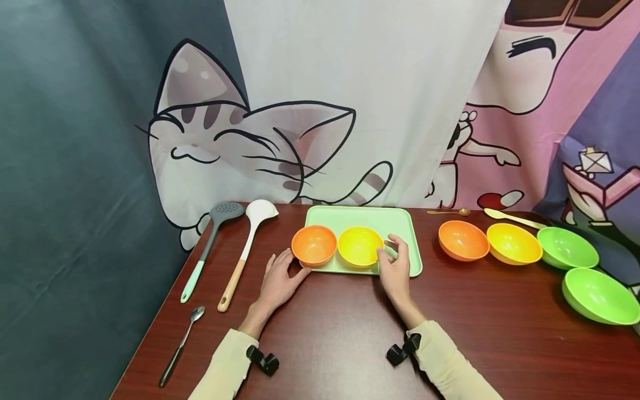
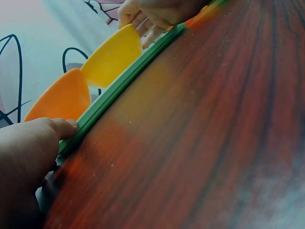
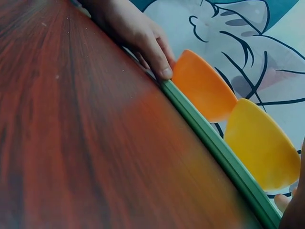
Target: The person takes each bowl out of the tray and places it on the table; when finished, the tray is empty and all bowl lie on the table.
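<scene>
An orange bowl (image 1: 314,245) and a yellow bowl (image 1: 360,246) stand side by side on a light green tray (image 1: 390,222). My left hand (image 1: 281,282) rests at the tray's near left corner, beside the orange bowl. Its thumb (image 3: 165,72) lies at the tray's rim, while the other fingers reach along the left side. On the other side my right hand (image 1: 396,270) is at the yellow bowl's right edge. Its thumb overlaps the bowl's rim in the head view and its fingers are loosely bent over the tray, partly hidden by the bowl in the left wrist view.
At left lie a slotted turner (image 1: 227,211), a white ladle (image 1: 261,212) and a small spoon (image 1: 197,314). To the right stand another orange bowl (image 1: 463,241), another yellow bowl (image 1: 514,244) and two green bowls (image 1: 567,248). Behind them lie a thin golden spoon (image 1: 464,212) and a pale knife (image 1: 510,217).
</scene>
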`<state>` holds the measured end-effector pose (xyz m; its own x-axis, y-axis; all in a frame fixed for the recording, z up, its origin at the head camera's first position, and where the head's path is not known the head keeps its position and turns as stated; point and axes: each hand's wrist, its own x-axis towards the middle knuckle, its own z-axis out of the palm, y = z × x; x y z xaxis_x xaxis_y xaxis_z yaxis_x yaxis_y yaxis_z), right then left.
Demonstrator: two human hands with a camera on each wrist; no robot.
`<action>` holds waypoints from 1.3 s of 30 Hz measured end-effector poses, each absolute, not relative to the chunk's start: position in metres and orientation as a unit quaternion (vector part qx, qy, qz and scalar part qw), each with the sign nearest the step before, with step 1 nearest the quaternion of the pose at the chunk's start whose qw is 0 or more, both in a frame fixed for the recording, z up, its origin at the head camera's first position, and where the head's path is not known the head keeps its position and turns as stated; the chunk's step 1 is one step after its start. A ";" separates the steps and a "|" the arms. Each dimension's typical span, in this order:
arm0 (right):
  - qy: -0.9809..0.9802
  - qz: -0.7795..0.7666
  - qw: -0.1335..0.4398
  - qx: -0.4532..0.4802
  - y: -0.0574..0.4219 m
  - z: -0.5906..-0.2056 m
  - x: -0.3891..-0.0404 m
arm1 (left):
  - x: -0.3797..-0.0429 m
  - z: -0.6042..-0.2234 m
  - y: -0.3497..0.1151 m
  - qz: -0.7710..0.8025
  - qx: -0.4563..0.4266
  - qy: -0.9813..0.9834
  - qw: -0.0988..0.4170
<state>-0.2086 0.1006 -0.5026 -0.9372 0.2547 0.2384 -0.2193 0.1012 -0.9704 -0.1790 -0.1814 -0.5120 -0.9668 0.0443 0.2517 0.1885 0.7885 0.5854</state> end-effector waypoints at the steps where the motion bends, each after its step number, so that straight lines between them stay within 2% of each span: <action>1: -0.721 0.668 0.181 -0.014 0.100 -0.503 -0.209 | -0.179 -0.512 -0.181 -0.320 -0.062 -0.939 0.112; 22: -0.745 0.652 0.136 -0.034 0.099 -0.497 -0.209 | -0.180 -0.512 -0.181 -0.316 -0.061 -0.941 0.107; 29: -0.734 0.662 0.149 -0.025 0.093 -0.466 -0.192 | -0.180 -0.512 -0.182 -0.314 -0.063 -0.942 0.105; 39: -0.738 0.654 0.164 -0.036 0.092 -0.466 -0.191 | -0.180 -0.513 -0.182 -0.317 -0.059 -0.941 0.106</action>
